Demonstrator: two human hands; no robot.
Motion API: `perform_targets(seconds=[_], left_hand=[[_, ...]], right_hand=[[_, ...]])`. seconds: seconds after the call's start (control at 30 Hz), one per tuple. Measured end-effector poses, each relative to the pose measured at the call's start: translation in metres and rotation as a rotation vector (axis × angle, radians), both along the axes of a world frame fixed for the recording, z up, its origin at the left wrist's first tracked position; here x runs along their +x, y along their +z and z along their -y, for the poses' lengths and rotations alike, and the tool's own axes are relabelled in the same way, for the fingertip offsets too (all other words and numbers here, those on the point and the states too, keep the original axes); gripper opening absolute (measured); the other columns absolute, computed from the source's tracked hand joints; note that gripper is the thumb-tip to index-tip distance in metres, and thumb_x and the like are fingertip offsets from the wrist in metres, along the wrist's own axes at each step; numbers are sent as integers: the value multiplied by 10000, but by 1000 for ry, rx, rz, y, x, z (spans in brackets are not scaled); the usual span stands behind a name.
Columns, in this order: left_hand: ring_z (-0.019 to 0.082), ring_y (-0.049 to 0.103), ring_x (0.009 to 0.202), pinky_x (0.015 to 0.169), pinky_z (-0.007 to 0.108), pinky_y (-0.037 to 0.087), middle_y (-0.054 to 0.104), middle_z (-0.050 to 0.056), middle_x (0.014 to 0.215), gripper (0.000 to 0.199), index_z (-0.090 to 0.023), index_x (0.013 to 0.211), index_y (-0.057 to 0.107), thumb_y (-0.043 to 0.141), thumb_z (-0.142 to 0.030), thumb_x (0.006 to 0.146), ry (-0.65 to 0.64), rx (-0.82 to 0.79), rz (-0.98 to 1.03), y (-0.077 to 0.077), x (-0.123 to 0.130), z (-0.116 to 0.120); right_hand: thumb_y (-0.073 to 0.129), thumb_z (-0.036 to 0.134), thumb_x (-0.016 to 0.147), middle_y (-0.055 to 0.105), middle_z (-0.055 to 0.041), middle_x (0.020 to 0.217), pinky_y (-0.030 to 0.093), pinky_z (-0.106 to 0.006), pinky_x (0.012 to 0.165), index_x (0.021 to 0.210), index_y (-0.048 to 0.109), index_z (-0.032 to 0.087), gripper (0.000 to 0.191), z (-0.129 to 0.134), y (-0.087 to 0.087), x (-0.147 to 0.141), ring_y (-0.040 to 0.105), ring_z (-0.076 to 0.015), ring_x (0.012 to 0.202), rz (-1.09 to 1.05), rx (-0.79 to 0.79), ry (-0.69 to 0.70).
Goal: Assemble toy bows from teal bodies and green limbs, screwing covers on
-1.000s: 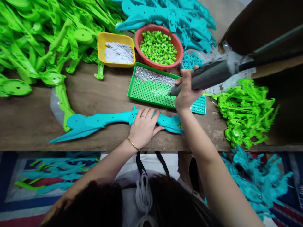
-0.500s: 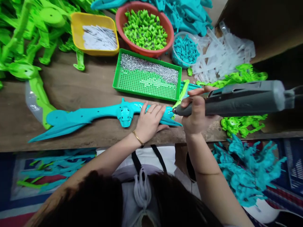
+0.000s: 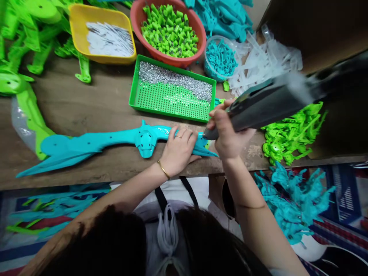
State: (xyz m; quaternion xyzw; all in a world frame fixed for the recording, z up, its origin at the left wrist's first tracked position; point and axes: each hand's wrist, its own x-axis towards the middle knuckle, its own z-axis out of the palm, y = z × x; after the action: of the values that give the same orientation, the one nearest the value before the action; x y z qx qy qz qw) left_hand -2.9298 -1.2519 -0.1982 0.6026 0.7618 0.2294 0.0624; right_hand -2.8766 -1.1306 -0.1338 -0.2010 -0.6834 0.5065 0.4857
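A long turquoise plastic bow-shaped piece [image 3: 120, 137] lies along the front of the bench, its left end joined to a green plastic limb [image 3: 32, 111]. My left hand [image 3: 178, 150] grips it near its right end, fingers over the top and thumb at the front side. In my right hand [image 3: 228, 134] is a grey electric screwdriver [image 3: 258, 105], slanted up to the right and slightly blurred. Its tip meets the right end of the turquoise piece just beyond my left fingers. My fingers partly hide that end.
Behind the piece stands a green tray [image 3: 172, 99] of small silver screws. Farther back are a yellow container [image 3: 76, 32] with white strips, a red bowl [image 3: 135, 19] of green parts and a clear tub [image 3: 207, 69] of turquoise bits. Green parts [image 3: 287, 138] are heaped at right.
The screwdriver has swung so its rear end points farther up and back, its tip still at the piece's right end. My left hand keeps its grip. The whole view has shifted slightly.
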Motion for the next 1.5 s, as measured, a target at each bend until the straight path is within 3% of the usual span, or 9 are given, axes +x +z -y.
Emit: perform_targets(seconds=[0.13,0.3,0.47,0.7,0.83,0.97,1.17,1.37,1.5], left_hand=[[324,567,1142,1096,514,343,649,172,1193,658,-71,1286,550,722,-470,792,-128,10,-23,6,1,21],[325,570,1145,1101,516,353,647,172,1210,642,-80,1294,562,717,-454,796,-127,2,-37,-3,-3,42],[328,555,1170,1119,538,340,635,177,1231,657,-96,1327,550,716,-442,793,-73,12,4,-10,-12,37],[325,560,1147,1106,522,349,641,174,1216,711,-71,1315,555,741,-480,764,-73,15,-31,-9,-14,34],[326,556,1165,1104,529,345,637,175,1228,684,-92,1327,546,720,-473,786,-77,7,1,-9,-15,33],[338,537,1187,1114,531,316,617,193,1255,702,-72,1351,516,680,-494,814,-65,-16,-43,-8,-12,30],[353,510,1191,1130,525,269,598,220,1262,808,-12,1388,458,626,-572,830,-36,-9,-110,-9,-3,25],[353,529,1145,1096,526,300,613,224,1213,781,-12,1366,488,603,-578,840,-8,-2,-65,-12,0,23],[337,540,1120,1072,511,313,633,206,1182,683,-30,1351,509,514,-544,901,-15,21,-44,-15,-2,22]], right_hand=[[636,536,844,630,27,790,472,-242,438,937,597,274,281,-23,13,-36,567,-77,471,-115,78,-146],[488,622,889,594,-1,774,528,-280,528,951,591,241,399,-53,-41,-88,614,-108,550,13,16,-163],[508,556,900,605,-4,839,543,-274,576,1015,626,242,354,-56,-79,-101,654,-109,628,23,145,-114],[499,533,913,605,5,819,541,-270,585,1003,611,246,321,-52,-68,-100,640,-97,604,19,96,-139],[544,539,884,597,21,818,501,-246,520,951,566,250,297,-37,-26,-83,566,-61,504,-136,-1,-137],[578,463,897,612,40,838,454,-235,460,970,564,295,184,-7,5,-33,539,-59,472,-202,53,-110],[633,465,863,628,61,827,472,-247,429,1032,564,338,223,27,-9,29,512,-74,455,-106,115,14],[641,439,855,628,70,810,447,-229,416,1042,581,351,215,29,-17,37,501,-64,449,-153,96,19],[628,461,856,585,56,750,518,-264,495,1027,564,335,222,25,-32,43,564,-96,498,28,49,65]])
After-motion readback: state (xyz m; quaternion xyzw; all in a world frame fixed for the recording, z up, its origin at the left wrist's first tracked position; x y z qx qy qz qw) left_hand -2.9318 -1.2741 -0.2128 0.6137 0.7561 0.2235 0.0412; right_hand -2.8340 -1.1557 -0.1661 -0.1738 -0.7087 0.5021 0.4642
